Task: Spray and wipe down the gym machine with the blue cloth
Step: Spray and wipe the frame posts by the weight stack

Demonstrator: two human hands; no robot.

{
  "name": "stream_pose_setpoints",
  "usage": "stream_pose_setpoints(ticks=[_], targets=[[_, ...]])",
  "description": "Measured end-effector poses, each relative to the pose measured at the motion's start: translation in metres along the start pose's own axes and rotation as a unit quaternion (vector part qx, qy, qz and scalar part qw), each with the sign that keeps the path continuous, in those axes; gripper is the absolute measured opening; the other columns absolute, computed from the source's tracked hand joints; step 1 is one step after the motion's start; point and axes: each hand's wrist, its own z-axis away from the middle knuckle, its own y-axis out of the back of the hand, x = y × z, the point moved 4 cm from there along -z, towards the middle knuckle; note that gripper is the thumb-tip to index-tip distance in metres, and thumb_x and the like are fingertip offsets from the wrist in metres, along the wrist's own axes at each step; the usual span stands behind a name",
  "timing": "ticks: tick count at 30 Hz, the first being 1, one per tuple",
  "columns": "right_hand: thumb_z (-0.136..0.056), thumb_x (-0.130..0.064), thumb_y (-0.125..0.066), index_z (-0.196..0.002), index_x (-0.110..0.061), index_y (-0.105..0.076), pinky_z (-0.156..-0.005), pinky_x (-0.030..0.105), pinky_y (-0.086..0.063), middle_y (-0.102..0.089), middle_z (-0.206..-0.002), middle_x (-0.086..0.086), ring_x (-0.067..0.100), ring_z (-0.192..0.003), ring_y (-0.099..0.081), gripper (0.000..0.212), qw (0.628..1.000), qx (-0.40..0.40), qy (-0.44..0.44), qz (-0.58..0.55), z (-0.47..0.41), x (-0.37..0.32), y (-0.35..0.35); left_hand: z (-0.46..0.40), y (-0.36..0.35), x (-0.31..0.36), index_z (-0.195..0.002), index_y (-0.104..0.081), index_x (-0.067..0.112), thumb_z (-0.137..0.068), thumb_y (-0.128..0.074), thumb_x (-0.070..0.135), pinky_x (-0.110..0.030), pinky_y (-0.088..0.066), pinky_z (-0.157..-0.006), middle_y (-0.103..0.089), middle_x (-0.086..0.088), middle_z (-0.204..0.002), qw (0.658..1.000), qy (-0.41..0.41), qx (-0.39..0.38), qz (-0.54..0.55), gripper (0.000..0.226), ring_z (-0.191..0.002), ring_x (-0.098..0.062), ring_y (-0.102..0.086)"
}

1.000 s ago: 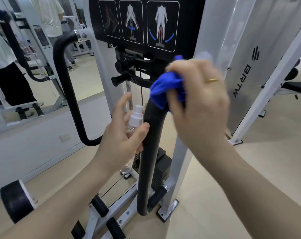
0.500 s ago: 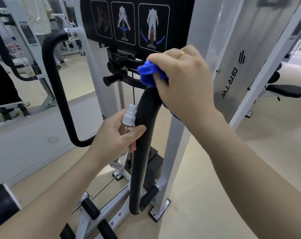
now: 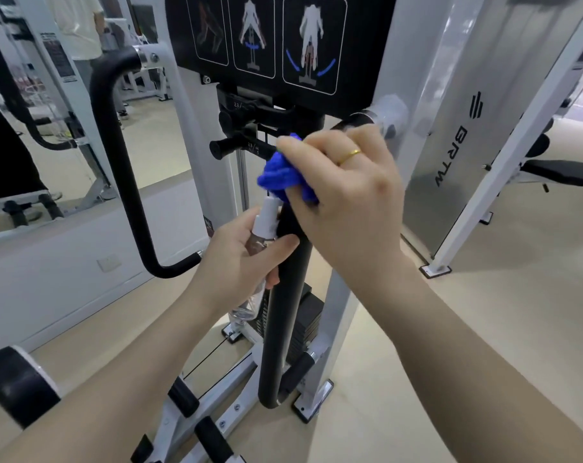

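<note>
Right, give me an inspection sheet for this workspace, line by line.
Surface: black padded handle, upright on the white machine frame; its finish is too blurred to judge for dirt.
Job's things: blue cloth bunched against the handle's upper part; clear spray bottle beside the handle, nozzle up.
Clutter: nothing seen.
Grips: right hand closed on the cloth; left hand wrapped round the bottle.
Cables: thin black cable running low from the frame's base.
Surroundings: exercise chart above, weight stack behind the handle, second curved handle to the left, mirror on the left wall, beige floor.
</note>
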Motion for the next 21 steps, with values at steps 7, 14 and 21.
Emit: stream_pose_setpoints(ticks=[7, 14, 21], targets=[[-0.078, -0.016, -0.053, -0.094, -0.016, -0.072, -0.057, 0.037, -0.048, -0.065, -0.076, 0.007, 0.027, -0.073, -0.057, 0.025, 0.995, -0.059, -0.073, 0.013, -0.037, 0.042, 0.007, 0.001, 0.000, -0.004, -0.086, -0.059, 0.022, -0.079, -0.062, 0.027, -0.025, -0.045, -0.049, -0.055, 0.001, -0.053, 1.000, 0.001, -0.012, 0.008, 0.009, -0.046, -0.016, -0.053], [-0.073, -0.006, -0.064, -0.083, -0.011, -0.072, -0.052, 0.034, -0.045, -0.063, -0.073, 0.009, 0.028, -0.062, -0.052, 0.013, 0.990, -0.109, 0.086, 0.000, 0.003, -0.009, 0.004, -0.002, 0.002, -0.006, -0.073, -0.056, 0.029, -0.084, -0.067, 0.022, -0.019, -0.042, -0.047, -0.056, -0.005, -0.047, 1.000, 0.007, -0.017, 0.003, 0.016, -0.041, -0.015, -0.050], [-0.079, -0.015, -0.053, -0.099, -0.018, -0.071, -0.061, 0.036, -0.049, -0.066, -0.091, 0.005, 0.031, -0.078, -0.060, 0.027, 0.991, -0.047, -0.122, -0.009, -0.028, 0.046, 0.007, -0.001, 0.001, -0.007, -0.091, -0.060, 0.020, -0.085, -0.061, 0.022, -0.024, -0.045, -0.051, -0.054, -0.003, -0.053, 0.999, 0.002, -0.039, 0.019, 0.007, -0.046, -0.016, -0.051]])
